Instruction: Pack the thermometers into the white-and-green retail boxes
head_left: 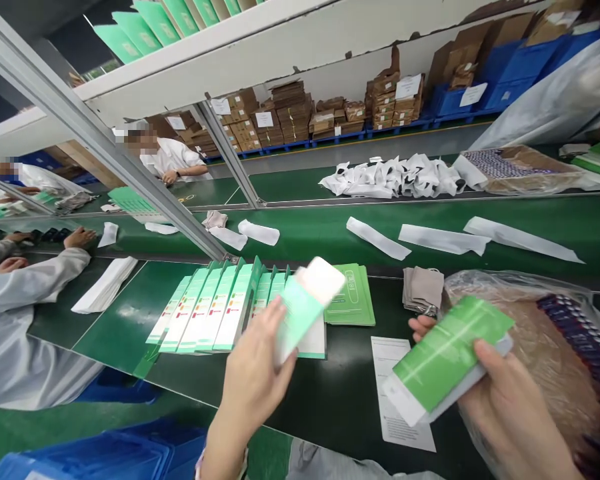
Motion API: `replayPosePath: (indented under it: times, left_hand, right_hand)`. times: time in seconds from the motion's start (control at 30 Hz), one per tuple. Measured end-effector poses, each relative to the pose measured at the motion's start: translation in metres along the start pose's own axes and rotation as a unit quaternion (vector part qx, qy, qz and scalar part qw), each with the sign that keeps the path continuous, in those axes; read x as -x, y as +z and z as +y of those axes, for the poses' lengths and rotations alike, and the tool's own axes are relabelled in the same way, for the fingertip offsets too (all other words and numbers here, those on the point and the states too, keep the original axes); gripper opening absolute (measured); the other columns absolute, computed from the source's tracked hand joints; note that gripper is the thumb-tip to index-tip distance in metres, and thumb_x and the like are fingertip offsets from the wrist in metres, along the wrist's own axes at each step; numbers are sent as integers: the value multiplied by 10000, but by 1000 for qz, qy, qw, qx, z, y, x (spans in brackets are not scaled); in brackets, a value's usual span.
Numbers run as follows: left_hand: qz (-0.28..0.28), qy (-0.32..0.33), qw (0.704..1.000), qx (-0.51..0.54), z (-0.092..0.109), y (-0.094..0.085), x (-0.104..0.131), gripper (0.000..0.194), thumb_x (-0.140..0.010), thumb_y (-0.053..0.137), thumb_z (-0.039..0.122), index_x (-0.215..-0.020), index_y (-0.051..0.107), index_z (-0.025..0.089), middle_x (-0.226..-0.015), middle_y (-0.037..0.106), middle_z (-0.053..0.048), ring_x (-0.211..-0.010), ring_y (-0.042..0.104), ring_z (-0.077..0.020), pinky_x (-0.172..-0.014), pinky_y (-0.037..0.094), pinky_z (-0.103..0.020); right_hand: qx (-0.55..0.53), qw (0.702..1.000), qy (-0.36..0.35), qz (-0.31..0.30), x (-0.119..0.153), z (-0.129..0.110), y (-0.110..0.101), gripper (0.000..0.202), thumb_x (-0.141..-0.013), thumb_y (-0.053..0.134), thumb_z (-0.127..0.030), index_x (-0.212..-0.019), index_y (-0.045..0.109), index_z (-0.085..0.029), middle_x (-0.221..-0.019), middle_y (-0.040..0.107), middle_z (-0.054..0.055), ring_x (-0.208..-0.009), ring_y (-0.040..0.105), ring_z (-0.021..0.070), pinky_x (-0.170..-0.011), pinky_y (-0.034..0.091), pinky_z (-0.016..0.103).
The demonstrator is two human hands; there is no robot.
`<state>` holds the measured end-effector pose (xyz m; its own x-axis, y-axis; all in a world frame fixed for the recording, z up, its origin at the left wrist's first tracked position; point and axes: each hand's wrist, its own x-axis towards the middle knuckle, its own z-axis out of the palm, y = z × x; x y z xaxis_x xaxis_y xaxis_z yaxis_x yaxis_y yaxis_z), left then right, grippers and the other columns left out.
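My left hand (pixel 255 373) holds a light green and white box (pixel 305 303) above the dark table, its upper end white and blurred. In my right hand (pixel 505 393) are a bright green packet (pixel 450 353) and white sheets beneath it. Under and left of that packet, a printed white sheet (pixel 397 400) lies on the table. A row of green and white boxes (pixel 205 307) stands behind my left hand, beside a stack of green booklets (pixel 353 297). Folded grey cloth pouches (pixel 423 290) sit behind my right hand.
A plastic-lined carton (pixel 545 347) with dark small items stands at the right. White strips (pixel 377 238) lie on the green conveyor (pixel 315 230), with a metal post (pixel 180 220) at left. Another person's sleeve (pixel 30 287) is at far left; blue bins (pixel 95 457) stand below.
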<state>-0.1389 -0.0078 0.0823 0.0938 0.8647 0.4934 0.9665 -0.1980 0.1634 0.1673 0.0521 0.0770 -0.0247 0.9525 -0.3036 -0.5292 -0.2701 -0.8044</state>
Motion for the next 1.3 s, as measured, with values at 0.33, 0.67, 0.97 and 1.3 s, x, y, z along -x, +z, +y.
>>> replayPosePath:
  times: [0.33,0.67,0.97,1.3]
  left_hand:
    - [-73,214,960,166,48,47,47,580,-801,561,6,-1354,475,159,-1452,551,-129,-1404,398,-355,-993,471,-510]
    - [-15,170,970,173,68,74,55,548,-795,577,-40,-1302,517,159,-1361,626,-154,-1357,450,-391,-926,484,-528]
    - [97,128,953,255,84,106,59,655,-769,629,-57,-1355,420,150,-1274,642,-214,-1339,479,-388,-925,499,-578]
    - [98,59,946,305,92,118,55,656,-797,633,4,-1360,393,239,-1293,631,-153,-1330,499,-343,-986,495,-600]
  right_hand:
    - [-18,1000,8,-11,-33,3,0,372,-841,721,-356,-1147,625,-169,-1102,748,147,-1129,671,329,-932,580,488]
    - [93,987,-123,35,-18,33,-3,432,-799,768,-392,-1176,585,-286,-1147,706,45,-1130,648,276,-1015,508,477]
    - [136,981,-138,3,-17,28,-3,378,-737,820,-373,-1064,662,-268,-1093,727,31,-1035,665,252,-917,530,379]
    - [198,970,-143,3,-17,41,9,361,-754,792,-380,-1055,643,-247,-969,720,12,-910,668,224,-815,555,336]
